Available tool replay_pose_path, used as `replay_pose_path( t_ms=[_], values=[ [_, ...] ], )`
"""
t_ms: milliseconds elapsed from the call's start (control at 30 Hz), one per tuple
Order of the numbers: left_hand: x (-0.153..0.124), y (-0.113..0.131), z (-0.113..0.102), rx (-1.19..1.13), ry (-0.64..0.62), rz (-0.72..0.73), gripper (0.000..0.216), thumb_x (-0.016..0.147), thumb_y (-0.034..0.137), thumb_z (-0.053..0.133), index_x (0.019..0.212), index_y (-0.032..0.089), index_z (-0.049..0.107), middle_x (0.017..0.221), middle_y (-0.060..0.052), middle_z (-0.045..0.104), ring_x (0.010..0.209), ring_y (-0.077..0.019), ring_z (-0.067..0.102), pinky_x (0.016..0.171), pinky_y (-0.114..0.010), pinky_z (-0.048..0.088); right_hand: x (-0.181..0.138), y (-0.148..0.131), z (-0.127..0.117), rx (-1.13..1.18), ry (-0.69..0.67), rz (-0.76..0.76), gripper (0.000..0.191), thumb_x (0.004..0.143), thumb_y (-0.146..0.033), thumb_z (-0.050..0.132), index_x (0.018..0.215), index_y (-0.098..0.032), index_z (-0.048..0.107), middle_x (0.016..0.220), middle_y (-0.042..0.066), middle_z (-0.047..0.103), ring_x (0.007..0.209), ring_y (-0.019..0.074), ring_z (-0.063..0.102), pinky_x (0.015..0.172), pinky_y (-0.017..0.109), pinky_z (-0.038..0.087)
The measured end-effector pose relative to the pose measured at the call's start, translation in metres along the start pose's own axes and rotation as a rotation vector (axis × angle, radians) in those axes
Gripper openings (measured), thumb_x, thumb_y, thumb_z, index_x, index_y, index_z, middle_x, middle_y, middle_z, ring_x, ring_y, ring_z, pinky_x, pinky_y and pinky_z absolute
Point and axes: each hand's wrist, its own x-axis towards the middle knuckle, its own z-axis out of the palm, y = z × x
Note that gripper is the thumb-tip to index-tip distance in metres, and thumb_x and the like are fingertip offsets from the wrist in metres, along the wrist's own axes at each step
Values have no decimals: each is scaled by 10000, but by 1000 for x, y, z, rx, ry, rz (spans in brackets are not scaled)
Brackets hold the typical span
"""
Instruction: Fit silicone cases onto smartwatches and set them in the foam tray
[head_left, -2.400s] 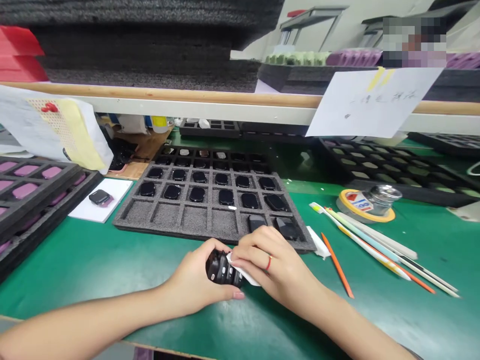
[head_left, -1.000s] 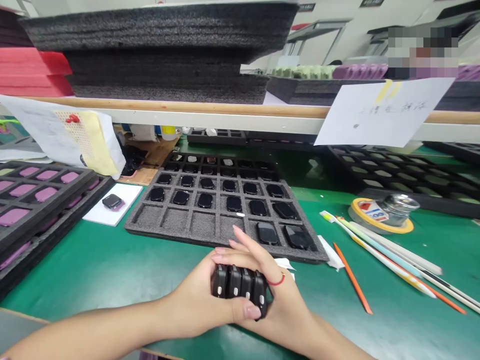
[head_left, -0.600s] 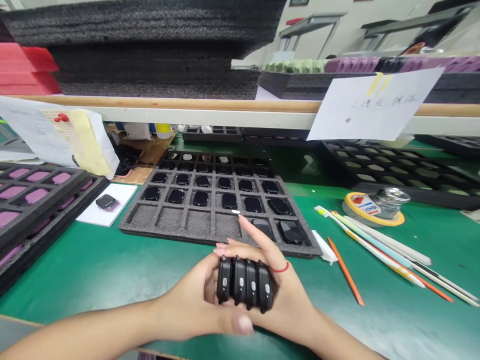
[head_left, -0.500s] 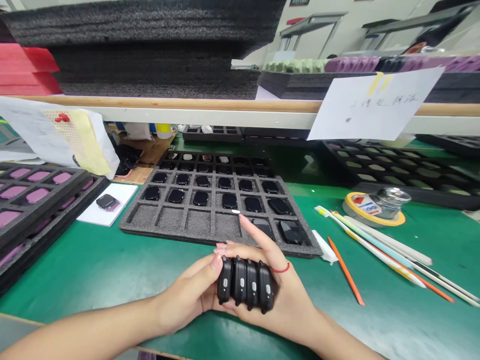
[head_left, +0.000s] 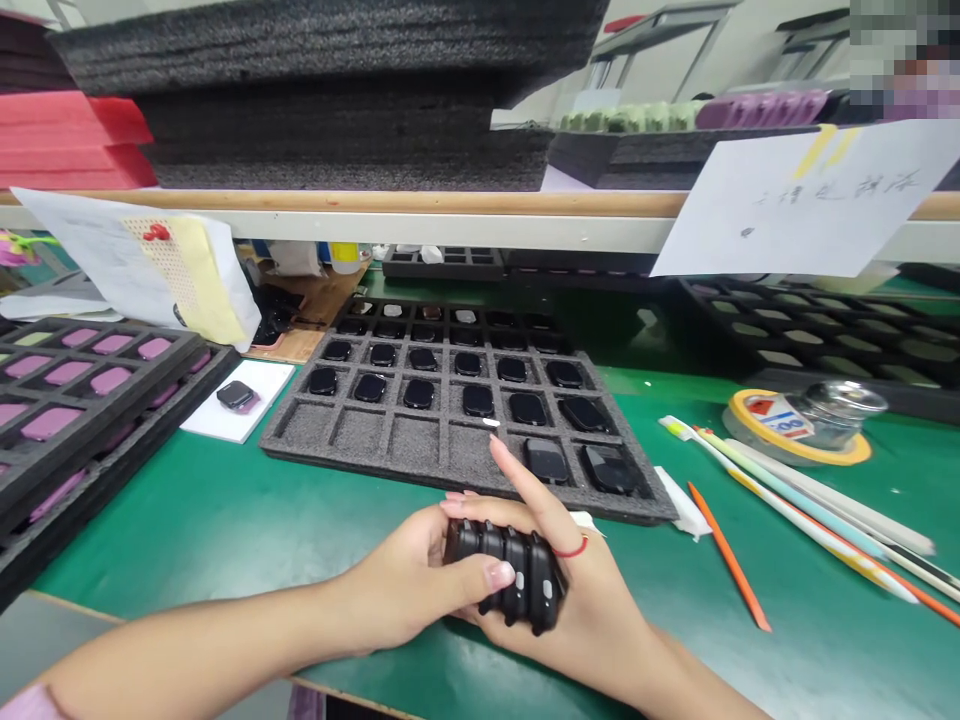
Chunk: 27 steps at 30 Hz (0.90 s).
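Observation:
A row of several black smartwatch bodies point(head_left: 541, 582) sits between my two hands, pressed side by side with their button edges facing me. My right hand point(head_left: 592, 610) is closed around the row from the right, its index finger stretched toward the tray and a red band at that finger's base. From the left, my left hand point(head_left: 405, 575) grips the same row, its thumb lying across the buttoned edges. Just beyond, a dark grey foam tray point(head_left: 360, 455) has black watch bodies point(head_left: 478, 400) in many of its compartments. The front row holds two at its right end.
A single watch point(head_left: 236, 396) lies on a white pad point(head_left: 217, 425) at left, beside stacked trays of purple pieces point(head_left: 52, 423). An orange stick point(head_left: 729, 555), toothbrush point(head_left: 750, 475) and glass jar within a tape roll point(head_left: 802, 425) lie right. A loaded shelf point(head_left: 450, 228) spans above.
My left thumb has moved right, from the row's left end to across the watches' buttoned edges. The view has shifted slightly left, and the row of watches leans a little more.

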Motion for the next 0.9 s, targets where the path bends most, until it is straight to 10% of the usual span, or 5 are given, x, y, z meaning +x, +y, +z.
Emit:
replay_pose_path(
  t_ms=[233,900],
  values=[
    [-5,2,2,77,-38,31,426,725,86,784,1101,189,613,1055,-45,683,1038,-208,656,905,-331,529,2,2,-3,85,-25,0,1086,736,-288,841,1587,-266,167,1255,82,720,1188,276,672,1096,426,506],
    [-2,1,-1,39,-162,51,456,703,75,838,1106,215,678,937,15,694,824,-104,644,794,-237,519,3,-2,-3,121,36,14,1074,739,-234,835,1575,-367,174,1203,-15,742,1171,202,682,1089,372,510]
  ],
)
